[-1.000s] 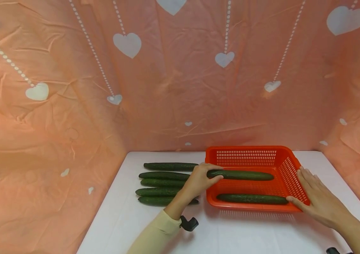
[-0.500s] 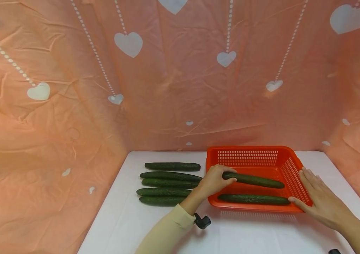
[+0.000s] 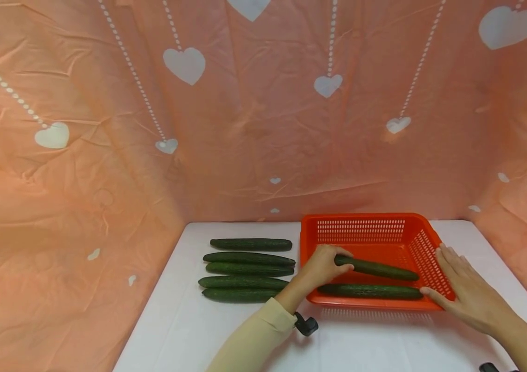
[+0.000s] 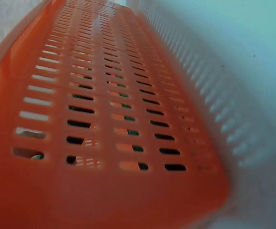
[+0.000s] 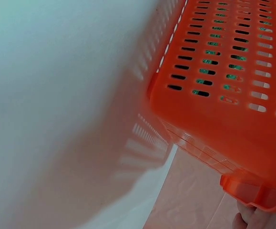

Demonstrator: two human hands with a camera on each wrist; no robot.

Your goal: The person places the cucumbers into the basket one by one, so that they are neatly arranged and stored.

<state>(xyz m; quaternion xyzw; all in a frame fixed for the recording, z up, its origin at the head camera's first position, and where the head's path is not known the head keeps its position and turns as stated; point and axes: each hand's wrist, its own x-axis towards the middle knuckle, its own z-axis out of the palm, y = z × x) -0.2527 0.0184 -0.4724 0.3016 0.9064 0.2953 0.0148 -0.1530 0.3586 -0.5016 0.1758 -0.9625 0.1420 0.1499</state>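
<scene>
In the head view, my left hand (image 3: 323, 266) grips the left end of a cucumber (image 3: 380, 268) inside the red basket (image 3: 358, 222). That cucumber slants, its right end nearer to me. Another cucumber (image 3: 370, 291) lies along the basket's near side. My right hand (image 3: 470, 294) rests with straight fingers on the basket's right rim, thumb at the near right corner. The left wrist view is filled by the slotted basket wall (image 4: 95, 186), with bits of green through the slots. Fingers of my right hand (image 5: 257, 218) show under the basket rim in the right wrist view.
Several cucumbers (image 3: 247, 269) lie side by side on the white table (image 3: 170, 320), left of the basket. An orange cloth (image 3: 245, 129) with white hearts hangs behind and at both sides. Black wrist cameras (image 3: 307, 325) sit at my wrists.
My left hand has moved right and a little toward me, carrying the cucumber farther into the basket; its right end has swung nearer. My right hand has stayed on the basket's rim.
</scene>
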